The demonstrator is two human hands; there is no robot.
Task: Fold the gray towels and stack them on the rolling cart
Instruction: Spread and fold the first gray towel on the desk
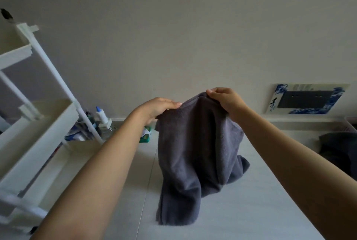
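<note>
Both hands are up mid-frame: the left hand (161, 107) pinches one top corner of the gray towel (195, 154), the right hand (225, 100) grips the other, fingers curled over the edge. The towel hangs bunched, its lower end trailing onto the pale floor (251, 210). Risk: a loose pinch lets a corner slip, or that dragging hem spoils the fold. Left of frame stands the white rolling cart (36, 123), bottles (101, 116) crowding behind it. More dark towels (338, 148) wait at right.
</note>
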